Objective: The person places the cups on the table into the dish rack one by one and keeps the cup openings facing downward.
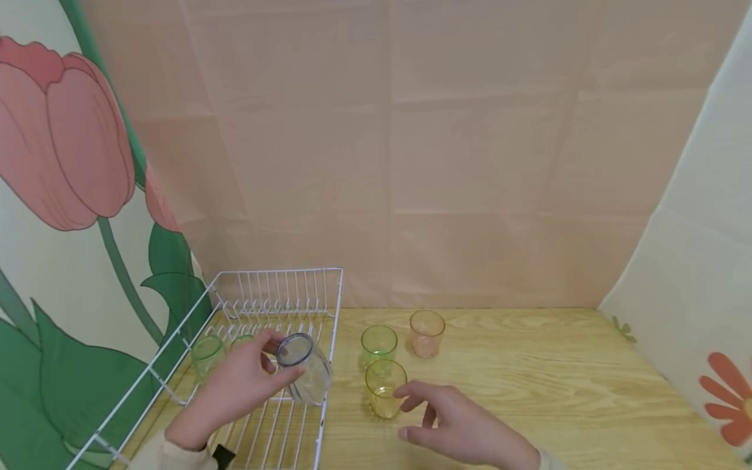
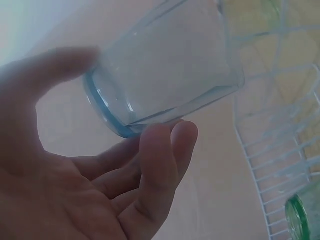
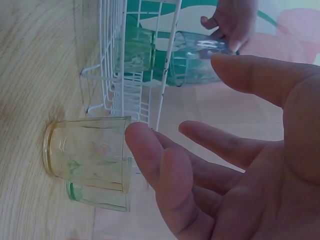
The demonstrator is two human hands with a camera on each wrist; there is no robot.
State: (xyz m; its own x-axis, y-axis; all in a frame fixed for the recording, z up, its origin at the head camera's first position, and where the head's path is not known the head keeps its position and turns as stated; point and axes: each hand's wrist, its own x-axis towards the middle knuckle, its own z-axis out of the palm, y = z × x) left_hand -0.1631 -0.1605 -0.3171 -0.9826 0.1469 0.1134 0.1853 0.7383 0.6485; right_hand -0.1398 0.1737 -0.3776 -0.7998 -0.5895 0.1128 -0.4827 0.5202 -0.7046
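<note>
My left hand point(image 1: 249, 372) pinches a clear bluish glass cup point(image 1: 308, 372) near its blue rim, thumb on one side and fingers on the other. The cup is tilted above the right part of a white wire dish rack point(image 1: 282, 431). In the left wrist view the same bluish cup point(image 2: 165, 70) lies between thumb and fingertips. My right hand point(image 1: 455, 421) is beside a yellow cup point(image 1: 384, 398) on the table, fingers loosely bent and around nothing. Its fingertips are close to that cup's rim; whether they touch, I cannot tell. A green cup point(image 1: 378, 343) stands just behind the yellow one.
An orange-pink cup point(image 1: 427, 336) stands farther back on the wood-patterned table point(image 1: 558, 378). Inside the rack is a green cup point(image 1: 207, 356), with another green one point(image 1: 241, 341) partly hidden by my left hand. A pinkish sheet point(image 1: 470, 163) hangs behind the table.
</note>
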